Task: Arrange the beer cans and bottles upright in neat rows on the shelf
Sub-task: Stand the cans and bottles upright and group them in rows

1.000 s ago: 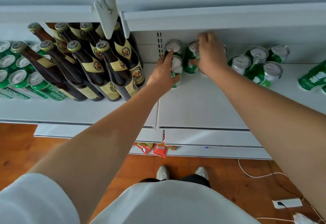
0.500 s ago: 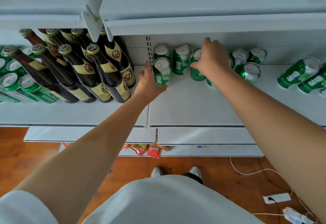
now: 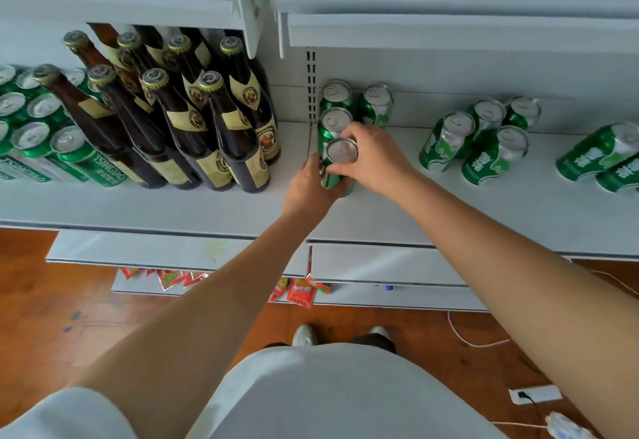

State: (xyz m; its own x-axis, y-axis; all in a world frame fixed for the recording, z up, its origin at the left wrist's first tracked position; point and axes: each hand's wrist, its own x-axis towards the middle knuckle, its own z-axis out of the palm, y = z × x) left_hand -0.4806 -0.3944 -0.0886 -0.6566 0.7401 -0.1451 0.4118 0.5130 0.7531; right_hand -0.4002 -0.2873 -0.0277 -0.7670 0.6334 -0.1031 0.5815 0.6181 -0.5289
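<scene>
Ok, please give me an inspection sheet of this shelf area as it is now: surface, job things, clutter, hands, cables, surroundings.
Surface: white shelf, front part bare.
Job's things: front can upright, in line before two upright cans; a fourth can beside the back one; can cluster and two more cans at right, not in rows; brown bottles in rows; more cans at far left.
Clutter: red snack packets under the lowest shelf.
Hands: left hand grips the front can's side; right hand pinches its rim.
Cables: white cable, power strip on floor.
Surroundings: wooden floor, upper shelf.
</scene>
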